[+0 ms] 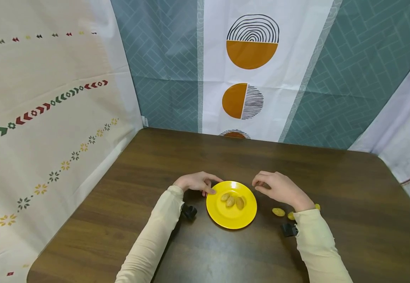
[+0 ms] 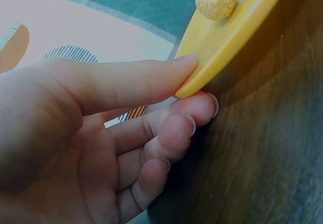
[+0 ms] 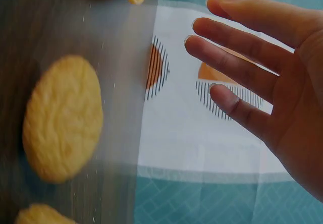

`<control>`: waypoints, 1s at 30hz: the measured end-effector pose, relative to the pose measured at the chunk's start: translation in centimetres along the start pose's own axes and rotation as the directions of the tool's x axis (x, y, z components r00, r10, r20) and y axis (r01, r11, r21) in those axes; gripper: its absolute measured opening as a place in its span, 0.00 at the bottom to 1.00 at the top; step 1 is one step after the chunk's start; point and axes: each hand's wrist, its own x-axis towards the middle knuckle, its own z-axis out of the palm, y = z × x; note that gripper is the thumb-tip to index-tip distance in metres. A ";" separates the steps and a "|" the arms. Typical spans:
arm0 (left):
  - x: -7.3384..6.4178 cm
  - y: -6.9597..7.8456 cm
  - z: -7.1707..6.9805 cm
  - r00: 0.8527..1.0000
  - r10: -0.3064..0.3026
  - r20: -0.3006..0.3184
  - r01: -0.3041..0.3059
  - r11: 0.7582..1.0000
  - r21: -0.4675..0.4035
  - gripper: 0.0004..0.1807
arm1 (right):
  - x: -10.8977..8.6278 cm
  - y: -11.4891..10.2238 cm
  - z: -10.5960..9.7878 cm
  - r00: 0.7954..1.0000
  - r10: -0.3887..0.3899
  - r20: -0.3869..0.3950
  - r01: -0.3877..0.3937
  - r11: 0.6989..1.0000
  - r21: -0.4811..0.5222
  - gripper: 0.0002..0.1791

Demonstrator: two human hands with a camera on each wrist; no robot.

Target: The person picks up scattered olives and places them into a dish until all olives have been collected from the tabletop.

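My left hand [image 1: 198, 182] grips the near-left rim of a round yellow plate [image 1: 226, 222]; in the left wrist view the thumb lies on top of the rim and the fingers curl beneath it. Three oval, wrinkled, walnut-like yellow-tan pieces [image 1: 240, 203] sit together on the plate. To the plate's right, my right hand [image 1: 281, 188] hovers over the table, holding nothing, with its fingers loosely bent and apart in the right wrist view. Below that hand, more such pieces [image 1: 278, 212] lie on the table, one partly hidden by the wrist.
The brown wooden table [image 1: 148, 165] has rounded corners. Patterned curtains [image 1: 166, 78] hang behind its far edge, and a white cloth [image 1: 49, 129] with printed motifs hangs along the left. Dark camera mounts [image 1: 189, 212] are strapped at both wrists.
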 end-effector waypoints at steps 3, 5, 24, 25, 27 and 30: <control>0.0 0.1 0.0 1.000 -0.001 -0.005 0.001 1.000 0.000 0.29 | -0.2 0.7 -0.3 1.000 0.022 -0.005 -0.022 1.000 0.007 0.08; 0.0 0.1 0.0 1.000 0.000 -0.009 0.000 1.000 0.005 0.29 | -0.4 1.2 -0.4 0.999 0.034 -0.007 -0.034 0.999 0.008 0.07; -0.3 0.3 0.1 1.000 0.005 -0.015 -0.005 1.000 0.014 0.28 | -3.1 5.9 -1.8 0.982 0.178 0.071 -0.181 0.983 0.043 0.06; -0.3 0.3 0.1 1.000 0.006 -0.015 -0.005 1.000 0.014 0.28 | -3.2 6.2 -1.8 0.980 0.184 0.075 -0.188 0.981 0.047 0.07; -0.3 0.3 0.1 1.000 0.006 -0.016 -0.006 1.000 0.016 0.28 | -3.5 6.5 -1.9 0.977 0.198 0.080 -0.203 0.978 0.055 0.07; -0.2 0.3 0.2 1.000 0.002 -0.014 -0.001 1.000 0.014 0.28 | -3.9 7.0 -2.0 0.972 0.219 0.086 -0.225 0.973 0.059 0.08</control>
